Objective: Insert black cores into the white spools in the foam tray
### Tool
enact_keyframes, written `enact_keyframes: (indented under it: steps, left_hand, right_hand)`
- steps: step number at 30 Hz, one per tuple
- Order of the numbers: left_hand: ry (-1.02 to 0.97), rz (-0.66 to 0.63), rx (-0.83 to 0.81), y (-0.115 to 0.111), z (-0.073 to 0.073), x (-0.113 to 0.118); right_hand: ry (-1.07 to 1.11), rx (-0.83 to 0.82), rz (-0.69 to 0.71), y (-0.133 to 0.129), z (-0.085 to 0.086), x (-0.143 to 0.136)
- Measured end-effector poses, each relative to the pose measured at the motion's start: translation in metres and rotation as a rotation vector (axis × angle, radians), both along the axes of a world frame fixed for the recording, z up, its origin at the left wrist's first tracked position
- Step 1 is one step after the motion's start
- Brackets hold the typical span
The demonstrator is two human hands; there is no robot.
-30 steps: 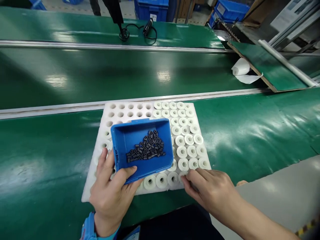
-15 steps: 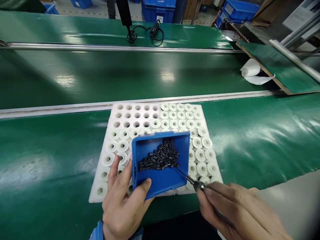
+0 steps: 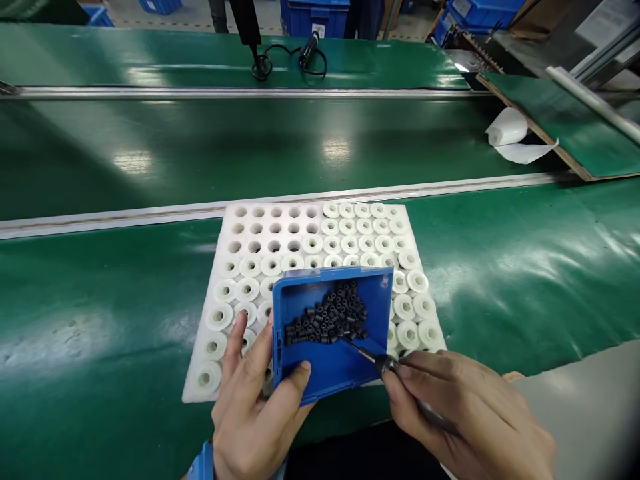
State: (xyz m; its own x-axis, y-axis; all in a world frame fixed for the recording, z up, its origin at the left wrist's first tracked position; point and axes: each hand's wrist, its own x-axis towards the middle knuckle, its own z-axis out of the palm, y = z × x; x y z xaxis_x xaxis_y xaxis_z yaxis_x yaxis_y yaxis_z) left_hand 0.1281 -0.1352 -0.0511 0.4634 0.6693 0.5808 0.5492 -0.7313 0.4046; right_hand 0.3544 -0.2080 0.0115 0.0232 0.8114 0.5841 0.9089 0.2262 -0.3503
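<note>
My left hand grips a small blue plastic bin by its near left side, thumb over the rim. The bin is tilted toward me, and a heap of small black cylindrical sleeves lies inside. In my right hand is a slim metal screwdriver-like tool; its thin tip reaches in among the sleeves. Below the bin lies a white foam tray holding rows of white flanged rings. Several holes at its far left hold no rings. The bin hides the tray's near middle.
A green-topped bench carries the tray. Beyond a pale rail runs a green belt surface. A white roll rests at the right beside a green board. A black corded tool lies on the far bench.
The bin has shifted slightly right and down with my left hand. My right hand has moved a little left, bringing the tool's tip deeper among the black sleeves.
</note>
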Motion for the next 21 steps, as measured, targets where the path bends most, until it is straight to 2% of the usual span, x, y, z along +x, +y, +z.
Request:
enact_keyframes:
  steps: [6,11,16,21]
  left_hand:
    - [-0.007,-0.039,-0.027,0.001,0.002,0.001]
    - [0.0,-0.066,-0.005,0.002,0.006,0.003]
    - [0.013,-0.062,0.008,0.004,0.009,0.007]
    - [0.043,-0.058,-0.003,0.003,0.006,0.002]
  right_hand:
    - [0.049,0.024,0.04,0.002,0.001,0.006]
    - [0.035,0.04,0.014,0.003,-0.004,0.005]
    - [-0.041,0.019,0.025,0.01,0.004,0.007]
    - [-0.055,-0.007,0.04,0.011,0.006,0.01]
